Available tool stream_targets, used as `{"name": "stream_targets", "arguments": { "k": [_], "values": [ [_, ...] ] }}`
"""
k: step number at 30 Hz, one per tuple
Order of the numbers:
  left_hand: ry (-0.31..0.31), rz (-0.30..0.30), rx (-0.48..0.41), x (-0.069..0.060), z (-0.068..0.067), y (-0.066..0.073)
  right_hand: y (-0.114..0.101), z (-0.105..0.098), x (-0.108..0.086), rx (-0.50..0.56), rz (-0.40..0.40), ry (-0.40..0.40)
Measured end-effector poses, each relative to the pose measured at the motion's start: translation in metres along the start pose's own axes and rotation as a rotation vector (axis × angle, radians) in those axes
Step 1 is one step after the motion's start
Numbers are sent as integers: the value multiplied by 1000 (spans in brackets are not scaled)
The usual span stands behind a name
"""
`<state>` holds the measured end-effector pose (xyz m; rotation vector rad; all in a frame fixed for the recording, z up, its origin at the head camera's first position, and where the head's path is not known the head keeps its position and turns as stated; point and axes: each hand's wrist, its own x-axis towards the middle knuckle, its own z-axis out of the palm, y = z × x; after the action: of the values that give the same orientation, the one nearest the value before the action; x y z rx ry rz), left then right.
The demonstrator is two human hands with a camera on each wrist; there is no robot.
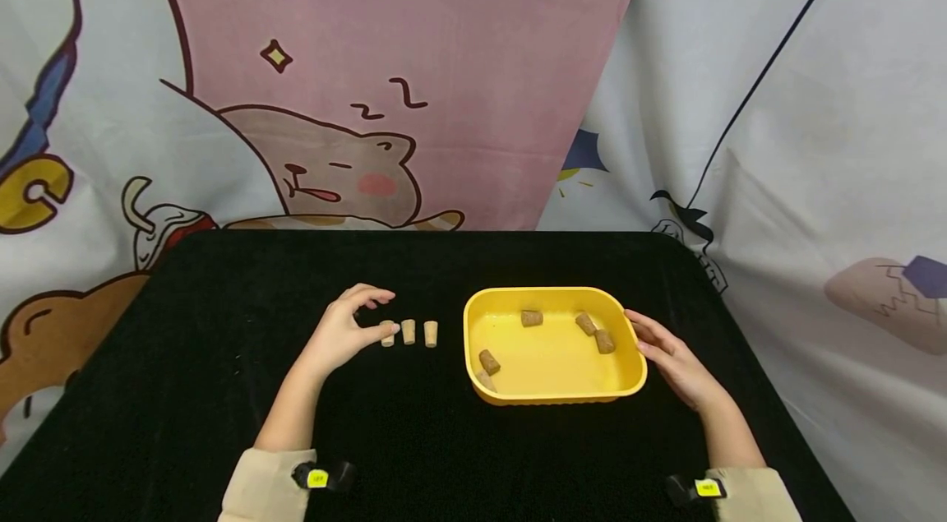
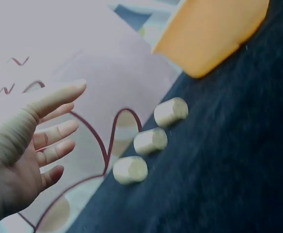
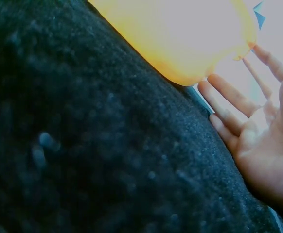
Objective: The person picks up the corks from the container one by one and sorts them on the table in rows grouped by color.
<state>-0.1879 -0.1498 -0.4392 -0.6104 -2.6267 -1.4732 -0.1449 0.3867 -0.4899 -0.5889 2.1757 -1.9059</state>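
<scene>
Three pale corks stand in a row on the black cloth: the left cork, the middle cork and the right cork. My left hand hovers beside the left cork with its fingers spread; its thumb covers part of that cork in the head view. In the left wrist view, the hand is apart from all three. A yellow basin holds several corks, among them a brown cork. Extended fingers of my right hand touch the basin's right rim. The right wrist view shows these fingers at its outer wall.
Black cloth covers the table. Behind it hangs a printed curtain with cartoon animals, reaching down to the table's back edge. A small band device sits at each wrist.
</scene>
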Motion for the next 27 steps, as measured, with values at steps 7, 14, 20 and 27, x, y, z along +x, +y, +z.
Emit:
{"name": "stream_targets", "arguments": {
  "k": [7,14,20,27],
  "values": [
    [-57,92,-47,8,5,33,0,1,0,-6,18,15],
    [-207,134,-62,23,12,61,-1,1,0,-6,27,19],
    [-362,201,-37,39,24,80,-3,2,1,-6,29,22],
    [-578,285,16,63,42,94,-2,1,0,-2,4,3]
  ]
}}
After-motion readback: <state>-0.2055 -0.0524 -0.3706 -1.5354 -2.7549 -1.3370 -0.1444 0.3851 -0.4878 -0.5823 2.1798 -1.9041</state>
